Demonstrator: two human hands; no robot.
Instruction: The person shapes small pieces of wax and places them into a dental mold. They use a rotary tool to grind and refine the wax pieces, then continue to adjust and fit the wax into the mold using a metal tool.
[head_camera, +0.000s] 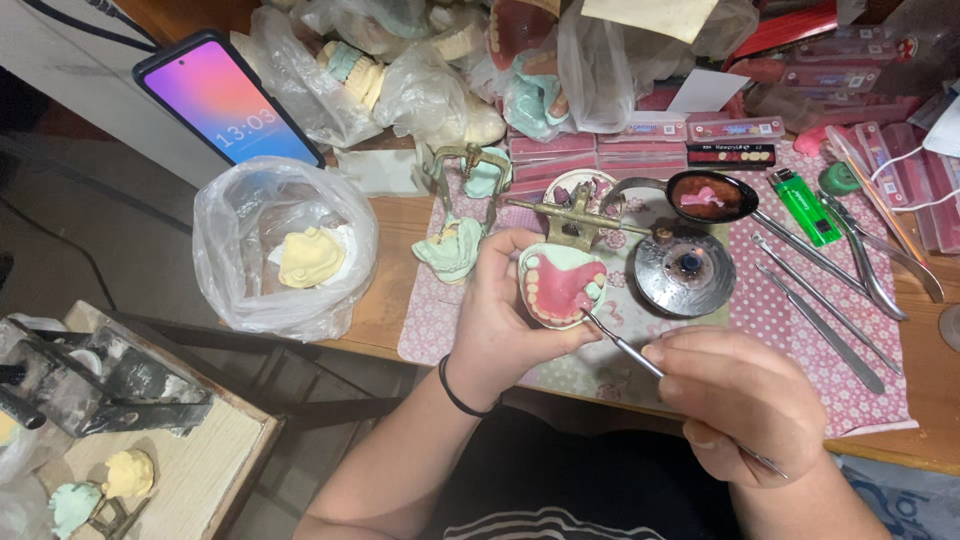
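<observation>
Our left hand (497, 330): grip closed around a pale green dental cast (560, 284) with pink wax, held above the bench (385, 290). Our right hand (738, 395): grip pinching a thin metal tool (625, 348), tip touching the wax. Nearby: round metal burner (684, 272), green lighter (806, 206).

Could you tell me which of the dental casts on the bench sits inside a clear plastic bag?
The pale yellow plaster cast in the clear plastic bag at the left edge; the mint-green casts lie bare or are hand-held.
</observation>
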